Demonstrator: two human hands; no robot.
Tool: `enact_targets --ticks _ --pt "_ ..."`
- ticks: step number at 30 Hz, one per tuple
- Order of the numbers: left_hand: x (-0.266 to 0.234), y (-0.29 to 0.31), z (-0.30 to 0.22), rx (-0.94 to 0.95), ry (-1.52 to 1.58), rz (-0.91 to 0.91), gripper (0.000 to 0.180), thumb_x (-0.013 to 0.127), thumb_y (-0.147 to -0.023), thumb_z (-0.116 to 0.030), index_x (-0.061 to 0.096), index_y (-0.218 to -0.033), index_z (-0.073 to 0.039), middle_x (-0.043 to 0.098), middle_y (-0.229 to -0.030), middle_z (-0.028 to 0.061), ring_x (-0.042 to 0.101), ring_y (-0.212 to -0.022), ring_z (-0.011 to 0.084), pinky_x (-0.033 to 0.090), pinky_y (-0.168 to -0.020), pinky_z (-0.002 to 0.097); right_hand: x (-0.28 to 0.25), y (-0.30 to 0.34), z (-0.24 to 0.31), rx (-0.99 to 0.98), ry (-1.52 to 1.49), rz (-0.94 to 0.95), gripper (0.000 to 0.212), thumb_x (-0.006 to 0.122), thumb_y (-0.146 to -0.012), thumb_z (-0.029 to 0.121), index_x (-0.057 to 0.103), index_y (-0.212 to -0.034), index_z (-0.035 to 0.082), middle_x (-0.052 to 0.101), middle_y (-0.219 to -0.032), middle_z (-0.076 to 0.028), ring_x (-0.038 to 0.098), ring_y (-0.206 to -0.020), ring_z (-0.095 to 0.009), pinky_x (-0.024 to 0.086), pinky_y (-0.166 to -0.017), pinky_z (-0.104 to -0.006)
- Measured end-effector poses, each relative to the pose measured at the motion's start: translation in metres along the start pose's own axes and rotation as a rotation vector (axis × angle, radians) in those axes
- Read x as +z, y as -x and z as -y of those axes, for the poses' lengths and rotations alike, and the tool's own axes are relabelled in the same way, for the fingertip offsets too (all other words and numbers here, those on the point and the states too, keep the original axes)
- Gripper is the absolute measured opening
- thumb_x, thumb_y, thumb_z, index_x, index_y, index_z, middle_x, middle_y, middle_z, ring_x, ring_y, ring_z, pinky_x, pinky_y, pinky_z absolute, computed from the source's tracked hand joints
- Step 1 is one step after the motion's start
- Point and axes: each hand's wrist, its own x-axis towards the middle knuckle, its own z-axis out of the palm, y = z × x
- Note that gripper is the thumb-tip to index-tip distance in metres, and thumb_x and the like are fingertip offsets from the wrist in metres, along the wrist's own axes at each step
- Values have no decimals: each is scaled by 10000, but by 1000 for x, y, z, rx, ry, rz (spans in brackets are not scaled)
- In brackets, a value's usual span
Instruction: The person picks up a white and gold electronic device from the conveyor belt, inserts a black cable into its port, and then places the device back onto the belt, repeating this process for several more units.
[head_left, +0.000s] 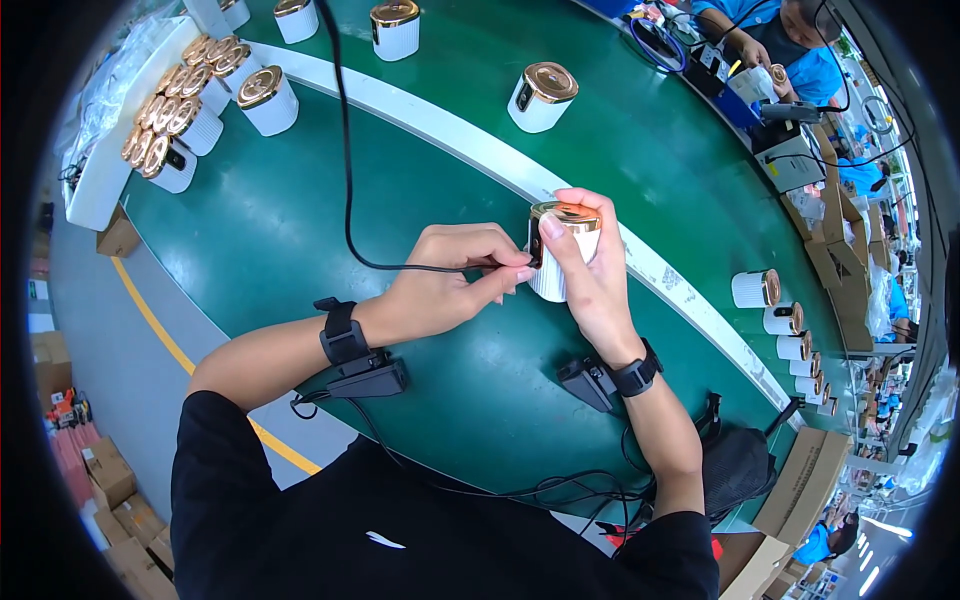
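Note:
My right hand (590, 275) grips a white ribbed cylinder with a shiny gold top (562, 250), held just above the green table (300, 230). My left hand (455, 275) pinches the plug end of a black cable (347, 150) against the small dark port on the cylinder's side. The cable runs up and away across the table to the far edge. Both wrists wear black bands with small black boxes.
Several more white, gold-topped cylinders stand in a cluster at the far left (180, 120), singly along the belt (542, 96) and in a row at the right (790, 335). A white strip (450, 125) divides the table. Another person (790, 40) works at the far right. Cardboard boxes (805, 480) sit below the table edge.

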Motion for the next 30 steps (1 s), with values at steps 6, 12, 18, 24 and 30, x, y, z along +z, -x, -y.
enact_targets --ticks 6,12,18,24,30 --pt "10 -10 0 -50 95 -25 57 656 -902 4 651 -945 42 655 -868 83 646 -707 120 533 -608 238 -12 -8 6 56 -90 45 433 711 -911 239 475 -1215 41 612 -1072 -83 584 -955 -129 488 -829 -280" --pt "-9 8 -4 2 101 6 35 623 -915 18 642 -940 33 661 -890 95 645 -714 118 538 -599 245 -57 -36 9 -216 319 -397 406 733 -887 258 544 -1158 21 624 -1018 -73 596 -890 -144 493 -779 -283" --pt "-23 26 4 -76 126 52 33 611 -922 17 639 -937 24 674 -925 110 651 -748 113 551 -604 243 -201 -9 -23 -58 1295 -738 457 808 -795 368 557 -926 10 605 -840 -130 585 -785 -267 480 -709 -394" --pt "-28 33 8 -100 107 22 26 620 -925 -2 635 -925 19 674 -902 88 647 -746 105 546 -602 237 -125 -43 3 -520 1507 -647 528 814 -765 382 586 -1029 -13 614 -996 -164 576 -978 -326 457 -845 -443" --pt "-27 31 -2 -163 188 -105 52 630 -927 -12 634 -971 16 671 -905 70 642 -757 96 544 -623 234 -12 -97 -19 -291 633 -141 649 757 -838 348 485 -1305 -11 577 -1225 -153 560 -1128 -252 429 -1006 -376"
